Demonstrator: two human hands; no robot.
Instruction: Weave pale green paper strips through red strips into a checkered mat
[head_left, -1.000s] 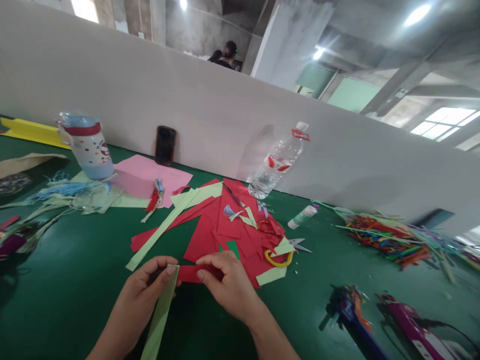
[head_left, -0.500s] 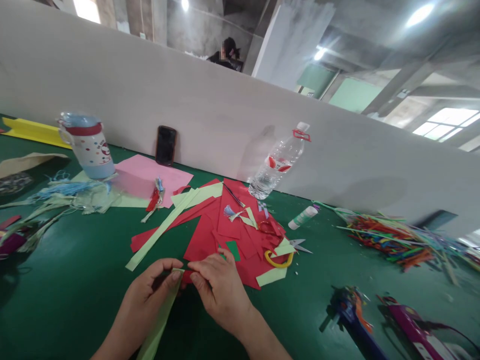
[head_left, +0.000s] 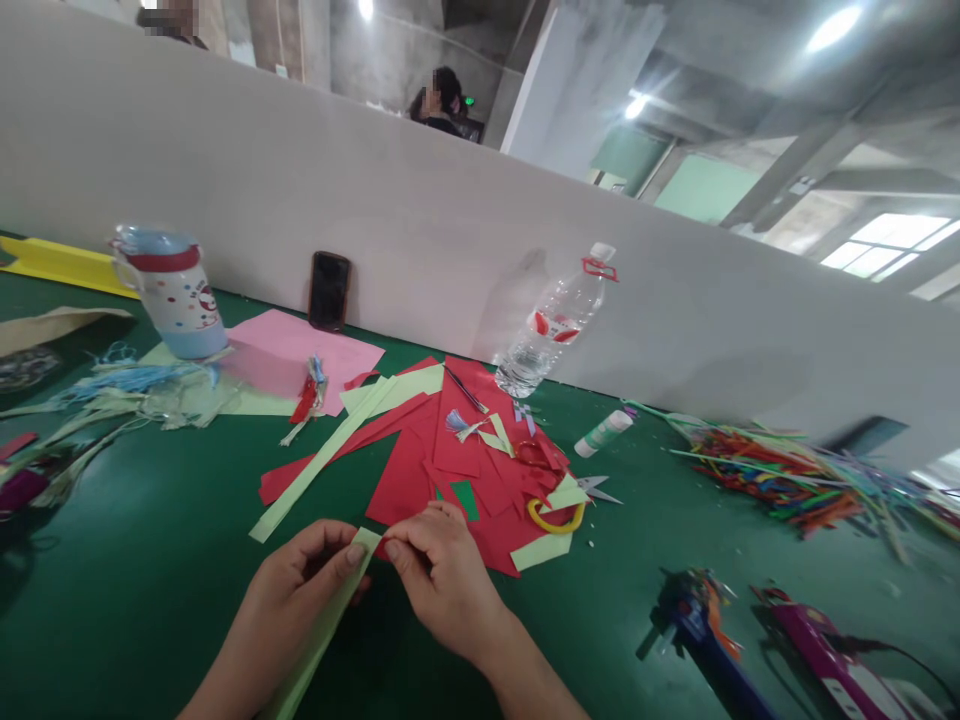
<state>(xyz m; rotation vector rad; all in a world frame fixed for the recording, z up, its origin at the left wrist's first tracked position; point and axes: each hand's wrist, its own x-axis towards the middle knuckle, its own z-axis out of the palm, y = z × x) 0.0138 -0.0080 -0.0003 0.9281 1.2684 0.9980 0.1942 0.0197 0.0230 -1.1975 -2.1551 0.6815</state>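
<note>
My left hand (head_left: 289, 590) pinches a pale green paper strip (head_left: 324, 632) near its upper end, between thumb and fingers. The strip runs down past the bottom edge of the view. Opposite it, my right hand (head_left: 450, 575) is closed in a pinch on a small red paper piece (head_left: 381, 548), mostly covered by the fingers, right beside the strip's end. Beyond the hands lie red paper sheets (head_left: 405, 465), another pale green strip (head_left: 322, 458) and a small green paper scrap (head_left: 465, 498). Yellow-handled scissors (head_left: 556, 517) rest partly under paper scraps.
A glue stick (head_left: 604, 434), water bottle (head_left: 551, 330), phone (head_left: 330, 290) and cup (head_left: 172, 295) stand or lie farther back. To the right are a pile of coloured pipe cleaners (head_left: 780, 475), a blue tool (head_left: 709, 640) and a purple tool with a cord (head_left: 832, 650).
The green strip's end has shifted slightly up and right and shows more of its face. Less of the red piece is visible between the hands. The view has moved slightly.
</note>
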